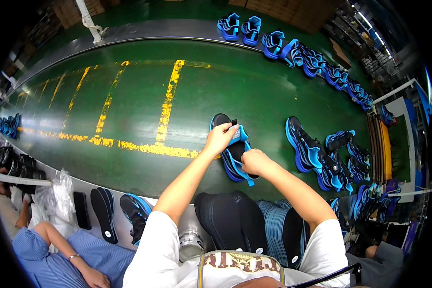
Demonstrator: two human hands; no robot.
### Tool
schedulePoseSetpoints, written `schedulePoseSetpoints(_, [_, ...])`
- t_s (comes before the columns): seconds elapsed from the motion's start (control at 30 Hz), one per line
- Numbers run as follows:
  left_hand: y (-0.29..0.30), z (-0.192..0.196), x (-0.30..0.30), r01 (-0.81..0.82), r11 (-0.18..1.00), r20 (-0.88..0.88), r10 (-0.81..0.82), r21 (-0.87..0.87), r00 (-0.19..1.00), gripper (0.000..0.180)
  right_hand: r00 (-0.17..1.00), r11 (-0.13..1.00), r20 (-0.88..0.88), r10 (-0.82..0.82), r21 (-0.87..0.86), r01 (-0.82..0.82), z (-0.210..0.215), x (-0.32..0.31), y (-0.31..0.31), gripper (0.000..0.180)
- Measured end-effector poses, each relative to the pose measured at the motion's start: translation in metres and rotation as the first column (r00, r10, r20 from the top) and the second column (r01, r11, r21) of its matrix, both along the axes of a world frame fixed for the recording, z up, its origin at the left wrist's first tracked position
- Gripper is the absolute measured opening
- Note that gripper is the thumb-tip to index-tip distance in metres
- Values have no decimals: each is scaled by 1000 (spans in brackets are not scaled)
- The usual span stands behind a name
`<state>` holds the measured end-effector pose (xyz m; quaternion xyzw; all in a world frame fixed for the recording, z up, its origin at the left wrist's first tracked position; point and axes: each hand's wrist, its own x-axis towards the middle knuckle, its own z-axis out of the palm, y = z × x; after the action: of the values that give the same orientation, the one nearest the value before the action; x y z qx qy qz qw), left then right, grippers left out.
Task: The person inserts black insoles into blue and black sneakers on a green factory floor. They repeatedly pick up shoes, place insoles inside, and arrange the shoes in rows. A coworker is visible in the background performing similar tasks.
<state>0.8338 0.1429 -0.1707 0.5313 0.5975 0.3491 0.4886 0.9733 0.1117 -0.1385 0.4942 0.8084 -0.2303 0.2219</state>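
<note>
In front of me a black and blue sports shoe (229,168) lies on the green conveyor belt, its toe pointing away and its heel toward me. My left hand (220,138) pinches the tongue (236,133) near the toe side of the opening. Closed at the right edge of the collar is my right hand (255,162), its fingers curled over the rim; the fingertips are partly hidden. A dark lining shows inside the shoe between the two hands.
Several matching shoes (321,163) stand to the right, and more (273,44) line the far ledge. Dark insoles (230,218) are stacked before my body. A phone (81,210), an insole pair (103,211) and another shoe (134,211) lie left, near a co-worker's striped sleeve (31,245).
</note>
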Motion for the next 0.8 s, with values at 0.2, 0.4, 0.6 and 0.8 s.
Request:
schedulePoseSetpoints(0.2, [-1,-16,2,8,999,61,-11,46,998,34,992,978,-103,76,203,-54,-43,-9,1,18])
schedulePoseSetpoints(0.4, [-6,-28,4,-53,997,104,48,48,993,37,970,973,-199,138,211,-95,-51,0,-17,16])
schedulePoseSetpoints(0.6, [-7,-22,7,-69,998,227,68,-4,972,36,970,954,-185,156,282,-100,-53,-2,-14,17])
schedulePoseSetpoints(0.8, [-9,-14,4,-51,998,207,57,-34,977,44,979,971,25,204,126,-206,-49,-10,-8,22])
